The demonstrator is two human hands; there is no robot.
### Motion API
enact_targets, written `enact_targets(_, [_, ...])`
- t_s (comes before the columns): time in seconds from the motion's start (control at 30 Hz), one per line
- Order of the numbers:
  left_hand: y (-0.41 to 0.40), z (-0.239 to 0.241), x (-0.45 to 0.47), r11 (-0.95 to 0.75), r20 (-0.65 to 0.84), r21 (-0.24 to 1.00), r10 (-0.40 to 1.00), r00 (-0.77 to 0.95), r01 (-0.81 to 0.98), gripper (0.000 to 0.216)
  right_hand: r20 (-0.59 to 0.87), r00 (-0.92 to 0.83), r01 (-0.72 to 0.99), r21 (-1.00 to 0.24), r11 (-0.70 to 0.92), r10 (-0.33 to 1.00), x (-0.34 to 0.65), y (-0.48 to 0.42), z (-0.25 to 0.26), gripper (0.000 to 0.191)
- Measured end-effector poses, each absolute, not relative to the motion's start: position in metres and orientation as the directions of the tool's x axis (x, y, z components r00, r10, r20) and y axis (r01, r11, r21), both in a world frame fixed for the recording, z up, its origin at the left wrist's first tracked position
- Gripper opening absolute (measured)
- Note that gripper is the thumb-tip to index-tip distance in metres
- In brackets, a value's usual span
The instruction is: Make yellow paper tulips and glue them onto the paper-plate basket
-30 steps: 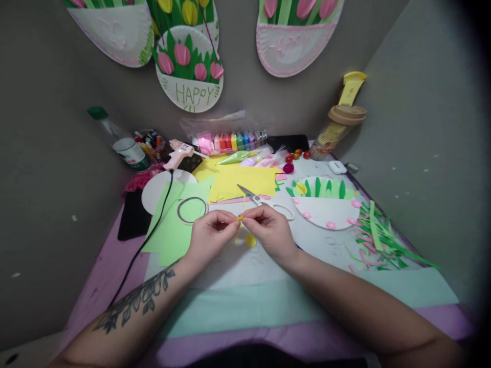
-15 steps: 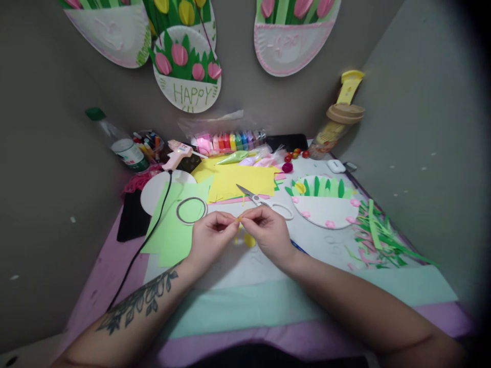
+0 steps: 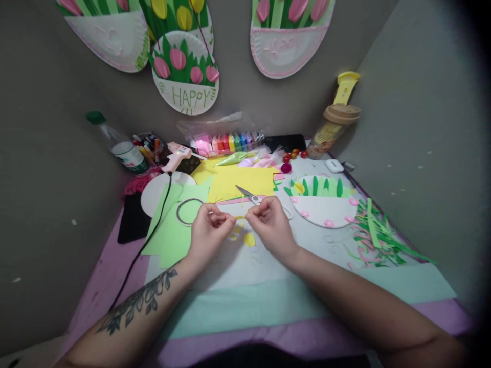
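Between my fingertips I hold a small yellow paper piece (image 3: 240, 217), seen thin and nearly edge-on. My left hand (image 3: 211, 227) pinches its left end, and my right hand (image 3: 271, 225) pinches the right end. Below them on the white work surface lie a yellow paper oval (image 3: 249, 239) and a few yellow scraps (image 3: 236, 234). Just beyond my right hand are scissors (image 3: 253, 198) with white handles, their blades apart over yellow paper sheets (image 3: 243, 181). The right hand partly covers the handles.
Green sheets (image 3: 169, 225) and a tape ring (image 3: 179, 221) lie left, beside a pink glue gun (image 3: 178, 157) with a black cord. A decorated paper plate (image 3: 324, 209) and paper scraps (image 3: 376, 240) are at right. A bottle (image 3: 128, 153) and lidded cup (image 3: 330, 133) stand behind.
My hands have moved slightly apart, so more of the yellow paper piece shows between them. The view has shifted a little.
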State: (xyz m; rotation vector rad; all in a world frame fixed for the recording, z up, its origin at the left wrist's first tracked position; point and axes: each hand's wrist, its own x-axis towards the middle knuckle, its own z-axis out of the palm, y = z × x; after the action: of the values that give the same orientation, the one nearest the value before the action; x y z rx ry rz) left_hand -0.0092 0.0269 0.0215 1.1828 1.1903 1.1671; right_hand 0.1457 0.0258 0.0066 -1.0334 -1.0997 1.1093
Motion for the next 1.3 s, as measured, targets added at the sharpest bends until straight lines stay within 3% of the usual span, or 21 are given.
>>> enact_targets(0.1, [0.03, 0.022, -0.011, 0.084, -0.084, 0.996, 0.996, 0.005, -0.024, 0.037, 0.095, 0.102, -0.116, -0.988, 0.106, 0.99, 0.153, 0.031, 0.007, 0.028])
enact_targets(0.27, [0.03, 0.021, -0.008, 0.11, -0.105, 0.992, 0.992, 0.074, -0.061, 0.034, 0.051, -0.14, 0.143, -0.987, 0.071, 0.989, 0.152, 0.032, 0.009, 0.011])
enact_targets(0.4, [0.03, 0.023, -0.005, 0.141, -0.137, 0.989, 0.984, 0.117, -0.033, 0.032, 0.0, -0.177, 0.27, -0.962, 0.049, 0.984, 0.149, 0.029, 0.014, 0.012])
enact_targets(0.73, [0.037, 0.025, -0.018, 0.137, -0.146, 0.986, 0.984, 0.101, 0.09, 0.028, -0.021, -0.089, 0.24, -0.971, 0.0, 0.996, 0.156, 0.033, 0.009, 0.011])
enact_targets(1.0, [0.031, 0.023, -0.01, 0.086, -0.146, 0.966, 0.959, 0.243, 0.243, 0.023, -0.035, -0.143, 0.234, -0.972, -0.001, 0.989, 0.149, 0.028, 0.012, 0.009])
enact_targets(1.3, [0.037, 0.026, -0.018, 0.165, -0.214, 0.956, 0.958, 0.192, 0.242, 0.024, -0.009, -0.093, 0.235, -0.972, 0.013, 0.996, 0.157, 0.032, 0.012, 0.009])
